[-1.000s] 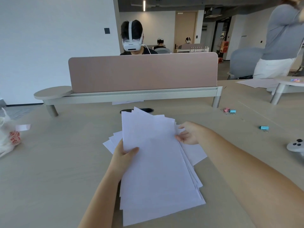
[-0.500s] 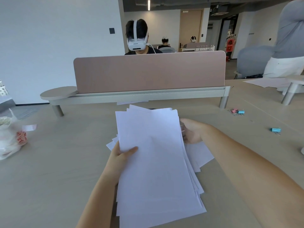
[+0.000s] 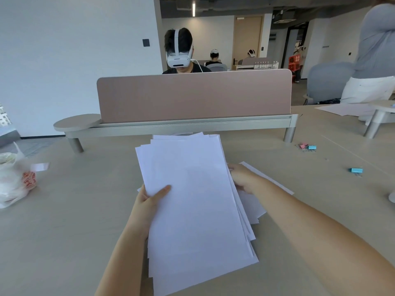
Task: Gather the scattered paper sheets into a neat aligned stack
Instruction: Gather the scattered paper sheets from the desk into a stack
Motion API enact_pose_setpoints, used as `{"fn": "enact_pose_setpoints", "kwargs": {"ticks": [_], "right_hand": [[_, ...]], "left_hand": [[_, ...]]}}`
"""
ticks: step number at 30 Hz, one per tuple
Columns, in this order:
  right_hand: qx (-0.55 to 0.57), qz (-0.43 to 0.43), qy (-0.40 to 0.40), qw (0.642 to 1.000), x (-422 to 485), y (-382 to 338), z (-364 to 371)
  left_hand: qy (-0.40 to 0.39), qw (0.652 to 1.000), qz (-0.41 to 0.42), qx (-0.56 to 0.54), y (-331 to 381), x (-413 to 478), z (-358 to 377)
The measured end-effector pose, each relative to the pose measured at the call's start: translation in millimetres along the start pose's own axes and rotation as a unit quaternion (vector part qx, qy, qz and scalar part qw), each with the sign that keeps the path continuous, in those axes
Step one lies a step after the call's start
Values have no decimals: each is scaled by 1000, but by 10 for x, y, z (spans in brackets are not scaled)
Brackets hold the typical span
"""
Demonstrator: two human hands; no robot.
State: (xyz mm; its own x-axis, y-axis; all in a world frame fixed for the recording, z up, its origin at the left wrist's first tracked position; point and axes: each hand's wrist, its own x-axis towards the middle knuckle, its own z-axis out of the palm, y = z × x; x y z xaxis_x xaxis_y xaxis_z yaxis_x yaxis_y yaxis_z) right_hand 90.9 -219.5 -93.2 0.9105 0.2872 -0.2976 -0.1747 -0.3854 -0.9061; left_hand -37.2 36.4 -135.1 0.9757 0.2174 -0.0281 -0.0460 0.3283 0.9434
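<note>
A loose stack of white paper sheets [image 3: 196,206] is raised off the beige desk [image 3: 64,221] in front of me, its edges fanned and uneven. My left hand [image 3: 149,201] grips the stack's left edge, thumb on top of the top sheet. My right hand [image 3: 241,177] holds the right edge, its fingers tucked behind the sheets. A few more white sheets [image 3: 254,206] lie flat on the desk under my right wrist, one corner poking out to the right.
A pink desk divider [image 3: 192,95] on a grey rail stands just behind the papers. Binder clips [image 3: 307,146] and a blue clip [image 3: 355,170] lie at the right. A white plastic bag [image 3: 15,180] sits at the left edge. People sit and stand beyond.
The fanned sheets have been drawn closer together and the stack has lifted and tilted up toward the divider. My right hand slid along the right edge.
</note>
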Motion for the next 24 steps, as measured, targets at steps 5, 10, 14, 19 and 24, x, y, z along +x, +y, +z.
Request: {"fn": "enact_pose_setpoints", "kwargs": {"ticks": [5, 10, 14, 19, 24], "right_hand": [[79, -39, -47, 995, -208, 178, -326], [164, -51, -85, 981, -359, 396, -323], [159, -55, -110, 980, -433, 382, -185], [151, -11, -15, 988, -417, 281, -373], [268, 95, 114, 952, -384, 270, -463]], "left_hand": [[48, 998, 10, 45, -80, 79, 7], [44, 997, 30, 47, -113, 93, 57], [20, 1000, 16, 2, -91, 50, 72], [21, 999, -3, 32, -123, 12, 40], [24, 994, 10, 108, -192, 55, 6]]}}
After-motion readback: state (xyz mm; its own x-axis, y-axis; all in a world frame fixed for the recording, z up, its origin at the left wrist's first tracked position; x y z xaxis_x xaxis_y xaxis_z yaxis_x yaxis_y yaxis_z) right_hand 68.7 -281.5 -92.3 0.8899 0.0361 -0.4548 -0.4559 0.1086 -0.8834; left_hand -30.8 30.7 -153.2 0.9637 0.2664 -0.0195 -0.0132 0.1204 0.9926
